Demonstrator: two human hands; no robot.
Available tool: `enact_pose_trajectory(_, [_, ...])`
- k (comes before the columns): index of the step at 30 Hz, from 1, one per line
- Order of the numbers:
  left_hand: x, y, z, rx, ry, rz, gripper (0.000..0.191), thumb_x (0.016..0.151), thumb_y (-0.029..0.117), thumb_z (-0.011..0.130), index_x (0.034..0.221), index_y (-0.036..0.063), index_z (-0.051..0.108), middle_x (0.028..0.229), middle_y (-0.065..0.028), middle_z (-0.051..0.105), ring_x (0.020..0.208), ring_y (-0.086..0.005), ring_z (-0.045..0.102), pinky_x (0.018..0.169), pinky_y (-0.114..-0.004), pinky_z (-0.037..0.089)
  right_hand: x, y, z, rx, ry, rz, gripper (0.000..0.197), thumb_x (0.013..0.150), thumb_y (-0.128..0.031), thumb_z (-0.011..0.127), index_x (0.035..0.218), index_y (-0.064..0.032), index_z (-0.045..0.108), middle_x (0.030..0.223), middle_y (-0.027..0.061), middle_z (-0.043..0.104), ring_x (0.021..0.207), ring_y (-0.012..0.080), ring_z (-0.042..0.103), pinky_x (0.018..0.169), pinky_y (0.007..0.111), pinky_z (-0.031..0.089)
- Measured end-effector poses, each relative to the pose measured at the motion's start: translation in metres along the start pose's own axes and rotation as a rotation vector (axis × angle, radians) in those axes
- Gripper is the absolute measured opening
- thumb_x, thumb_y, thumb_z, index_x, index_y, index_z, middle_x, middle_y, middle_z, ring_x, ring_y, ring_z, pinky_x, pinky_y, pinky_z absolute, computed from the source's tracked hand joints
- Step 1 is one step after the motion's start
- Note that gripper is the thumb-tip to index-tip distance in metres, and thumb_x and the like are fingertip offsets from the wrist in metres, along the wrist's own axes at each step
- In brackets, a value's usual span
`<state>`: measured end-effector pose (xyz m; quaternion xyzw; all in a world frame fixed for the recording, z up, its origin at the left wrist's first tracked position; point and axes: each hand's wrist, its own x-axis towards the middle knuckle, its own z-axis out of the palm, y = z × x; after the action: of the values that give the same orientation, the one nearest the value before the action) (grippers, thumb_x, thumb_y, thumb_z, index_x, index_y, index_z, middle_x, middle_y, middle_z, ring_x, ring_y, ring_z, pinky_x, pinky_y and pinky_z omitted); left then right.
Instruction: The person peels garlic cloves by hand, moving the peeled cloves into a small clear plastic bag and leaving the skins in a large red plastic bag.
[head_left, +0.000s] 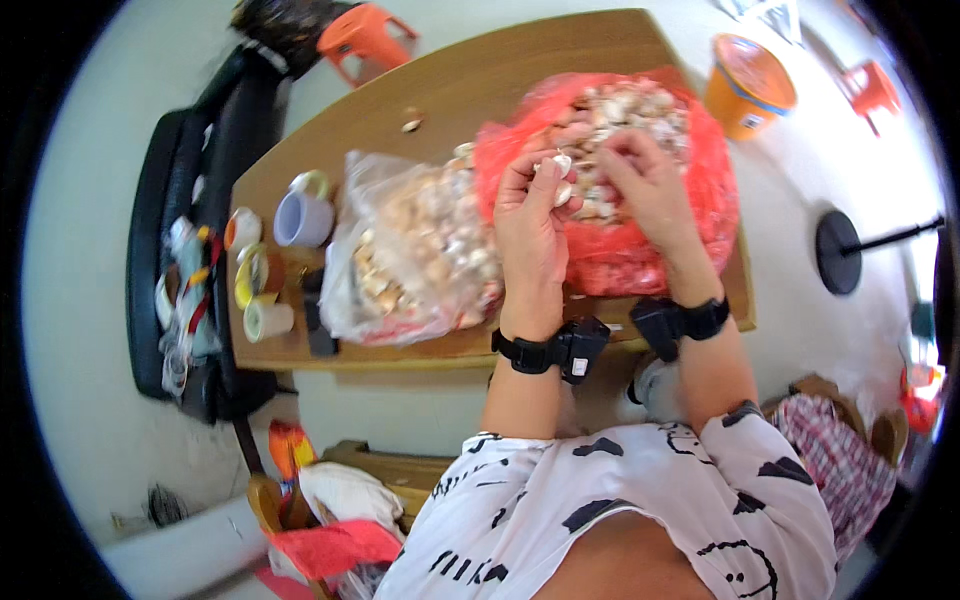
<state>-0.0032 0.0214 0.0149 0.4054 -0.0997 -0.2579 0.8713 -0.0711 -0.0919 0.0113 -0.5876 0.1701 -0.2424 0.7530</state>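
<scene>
My left hand (534, 199) holds small white pieces (561, 166) that look like garlic cloves, pinched between thumb and fingers. Just to its right, my right hand (641, 176) is blurred, with its fingers bent close together; whether it holds anything cannot be told. Both hands are above an open red plastic bag (709, 187) full of whitish and brownish pieces, apparently garlic (626, 105). Left of it, a clear plastic bag (349, 277) holds more pale pieces that look like garlic. Both bags lie on a wooden table (480, 75).
Tape rolls (251, 277), a pale purple cup (304, 219) and a black flat object (321, 315) are at the table's left. One loose piece (411, 125) lies near the far edge. An orange bucket (739, 112) stands beyond the right side; an orange stool (360, 37) stands behind.
</scene>
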Motion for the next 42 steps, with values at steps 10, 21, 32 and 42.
enact_pose_trajectory(10, [-0.028,0.123,-0.130,0.438,0.641,0.507,0.014,0.089,0.013,0.054,0.099,0.0036,0.052,0.097,-0.0075,0.058,0.092,-0.0151,0.055,0.075,-0.030,0.048,-0.005,0.002,0.011,-0.477,-0.052,-0.131,0.017,0.086,-0.017,0.057,0.089,0.0003,0.057,0.074,0.0058,0.059,0.067,0.0098,0.052,0.061,0.026,0.043])
enact_pose_trajectory(21, [-0.018,0.089,-0.042,0.752,0.541,0.621,0.017,0.091,0.013,0.048,0.102,0.0021,0.057,0.097,-0.0037,0.058,0.092,-0.0129,0.053,0.082,-0.029,0.040,0.001,-0.006,-0.015,-0.590,0.144,-0.280,0.012,0.085,-0.012,0.056,0.087,-0.0001,0.055,0.073,0.0079,0.055,0.068,0.0132,0.053,0.062,0.027,0.042])
enact_pose_trajectory(32, [0.023,-0.004,-0.012,2.084,-0.139,0.493,0.032,0.065,0.008,0.069,0.096,0.0074,0.063,0.125,-0.0158,0.044,0.116,-0.0328,0.039,0.095,-0.046,0.032,-0.008,0.004,-0.012,-0.687,0.003,-0.315,0.010,0.081,-0.010,0.056,0.084,-0.0004,0.055,0.074,0.0166,0.057,0.070,0.0324,0.056,0.063,0.037,0.045])
enact_pose_trajectory(42, [0.031,-0.008,-0.018,1.866,-0.096,0.749,0.022,0.067,0.007,0.067,0.088,0.0111,0.064,0.123,-0.0127,0.047,0.117,-0.0308,0.040,0.099,-0.048,0.027,-0.007,0.007,-0.011,-0.632,0.084,-0.428,0.022,0.077,-0.006,0.056,0.099,-0.0027,0.057,0.093,0.0192,0.059,0.087,0.0357,0.056,0.073,0.042,0.046])
